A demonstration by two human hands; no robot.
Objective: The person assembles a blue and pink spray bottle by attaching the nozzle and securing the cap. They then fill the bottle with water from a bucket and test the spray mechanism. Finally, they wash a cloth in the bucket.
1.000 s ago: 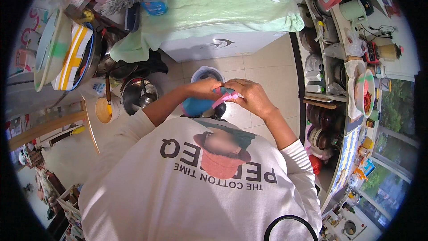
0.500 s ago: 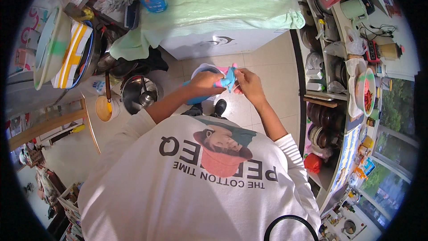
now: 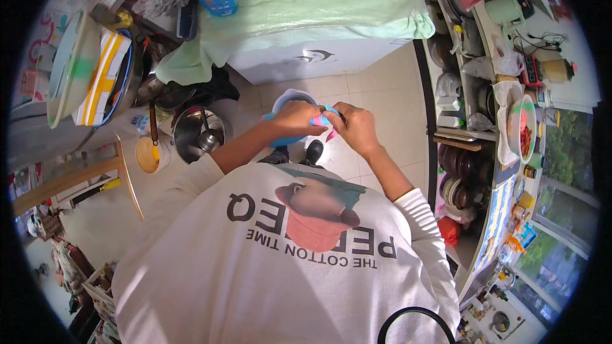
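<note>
Left hand (image 3: 294,119) grips the pink-and-blue piece (image 3: 319,120), apparently steadying it; right hand (image 3: 357,129) pinches its end (fingertips partly hidden).

both arms reach forward from the torso (image 3: 280,293), elbows spread to the sides, and the two hands come close together in front of the body. the left forearm (image 3: 245,145), bare below its sleeve (image 3: 201,175), slants inward to the right; the left wrist (image 3: 273,127) looks nearly straight. the left hand (image 3: 299,119) is turned back upward, its fingers pointing toward the right hand (image 3: 357,129) and curled into a closed grip. the right forearm (image 3: 394,175) slants inward to the left, also bare past the sleeve. the right hand has its knuckles raised, fingers bent, thumb and fingertips drawn in beside the left fingers. exact finger contact is too small to tell.
</note>
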